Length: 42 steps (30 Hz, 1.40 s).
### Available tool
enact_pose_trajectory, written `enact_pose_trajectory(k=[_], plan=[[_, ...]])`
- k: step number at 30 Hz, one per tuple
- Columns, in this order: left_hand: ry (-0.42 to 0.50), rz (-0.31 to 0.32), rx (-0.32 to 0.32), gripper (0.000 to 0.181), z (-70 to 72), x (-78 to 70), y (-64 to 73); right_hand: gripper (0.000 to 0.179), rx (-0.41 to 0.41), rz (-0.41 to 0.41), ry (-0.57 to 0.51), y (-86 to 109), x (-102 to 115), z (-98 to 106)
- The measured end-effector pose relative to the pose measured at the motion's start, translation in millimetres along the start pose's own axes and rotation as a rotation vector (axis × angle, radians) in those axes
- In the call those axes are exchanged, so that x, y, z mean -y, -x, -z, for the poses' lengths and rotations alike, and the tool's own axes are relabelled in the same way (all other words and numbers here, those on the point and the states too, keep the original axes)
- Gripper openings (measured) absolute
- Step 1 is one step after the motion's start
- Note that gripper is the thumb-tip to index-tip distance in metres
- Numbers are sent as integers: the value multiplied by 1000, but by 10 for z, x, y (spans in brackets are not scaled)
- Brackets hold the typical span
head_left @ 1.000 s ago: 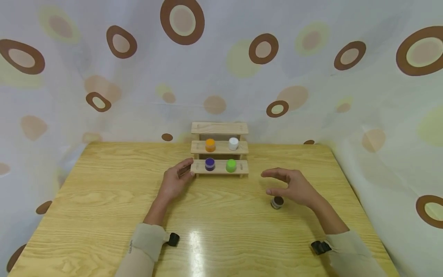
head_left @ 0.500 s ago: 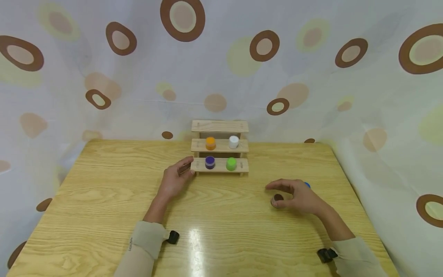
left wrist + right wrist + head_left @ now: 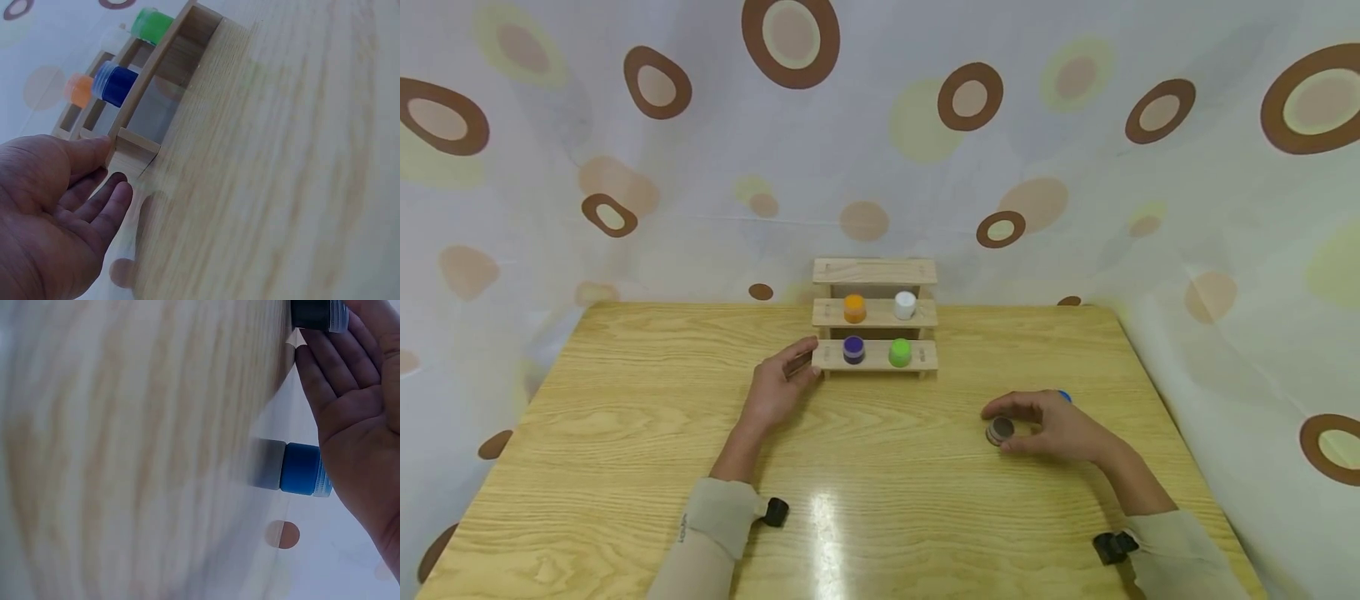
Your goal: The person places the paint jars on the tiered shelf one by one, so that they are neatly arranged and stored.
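A three-tier wooden rack (image 3: 876, 356) stands at the table's back. My left hand (image 3: 775, 392) holds the left end of its lowest tier, thumb in front and forefinger behind. In the left wrist view the thumb of the left hand (image 3: 56, 206) lies against the shelf's end. Purple (image 3: 853, 350) and green (image 3: 900, 352) paint pots sit on the lowest tier, orange (image 3: 854, 308) and white (image 3: 905, 306) on the middle one. My right hand (image 3: 1052, 427) pinches a small dark paint pot (image 3: 1000, 431) between thumb and forefinger, close to the tabletop.
A blue paint pot (image 3: 301, 469) stands on the table behind the right hand, mostly hidden in the head view. The wooden table (image 3: 880, 500) reaches back to a patterned cloth (image 3: 700, 167), which also hangs along both sides.
My right hand has come down and towards me, and its thumb and forefinger have closed round the dark pot. The blue pot's edge has come into view. My left hand stays at the rack.
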State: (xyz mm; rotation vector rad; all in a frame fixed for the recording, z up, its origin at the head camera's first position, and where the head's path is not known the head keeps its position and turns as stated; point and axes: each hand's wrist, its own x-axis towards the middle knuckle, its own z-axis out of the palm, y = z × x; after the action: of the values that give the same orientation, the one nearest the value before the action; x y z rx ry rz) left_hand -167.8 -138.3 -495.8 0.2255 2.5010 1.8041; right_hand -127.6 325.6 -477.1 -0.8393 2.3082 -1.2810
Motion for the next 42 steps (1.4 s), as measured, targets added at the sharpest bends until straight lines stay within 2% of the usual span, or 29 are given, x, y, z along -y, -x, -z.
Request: enact_pose_trajectory(k=[9, 16, 22, 31, 42], plan=[[2, 9, -2, 49, -8, -16, 10, 42, -5, 60, -31, -8, -34, -3], [9, -8, -12, 50, -3, -26, 16, 40, -47, 39, 17, -26, 11, -26], [4, 3, -11, 50, -15, -19, 13, 40, -92, 14, 86, -66, 78, 19], [11, 6, -8, 51, -8, 6, 28, 41, -126, 50, 167, -257, 358, 140], [25, 12, 1, 51, -2, -23, 14, 39, -160, 50, 210, -641, 673, 165]])
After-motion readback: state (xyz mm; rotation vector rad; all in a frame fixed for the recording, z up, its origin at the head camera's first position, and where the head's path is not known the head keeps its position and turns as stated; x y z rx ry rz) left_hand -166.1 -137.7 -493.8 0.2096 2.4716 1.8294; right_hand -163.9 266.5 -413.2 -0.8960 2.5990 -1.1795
